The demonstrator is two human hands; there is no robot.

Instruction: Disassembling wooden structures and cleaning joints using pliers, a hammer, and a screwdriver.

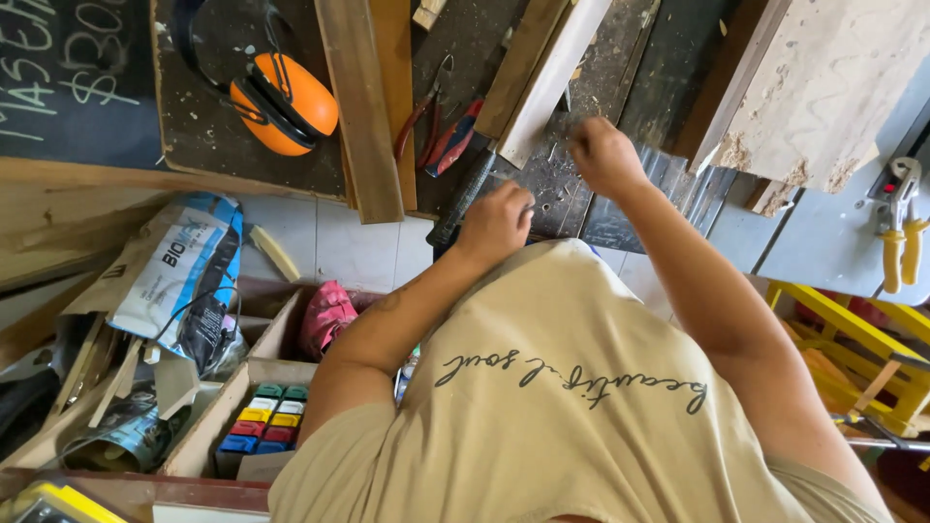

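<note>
Right at the near edge of the dark, scuffed, dust-speckled workbench top [572, 184], both hands sit close together but not touching. The left hand [496, 225] is curled into a loose fist, and the black-handled hammer-like tool [463, 199] runs from it toward 11 o'clock, its long axis slanting up under the pale wooden batten [542, 82]; can't tell if the fingers actually wrap it. The right hand [603, 155] is at about 2 o'clock from the left, fingers pinched, whatever's in them too small to see. Red-handled pliers [441, 126] lie further at 11 o'clock, orange ear defenders [283, 105] way off at 10.
</note>
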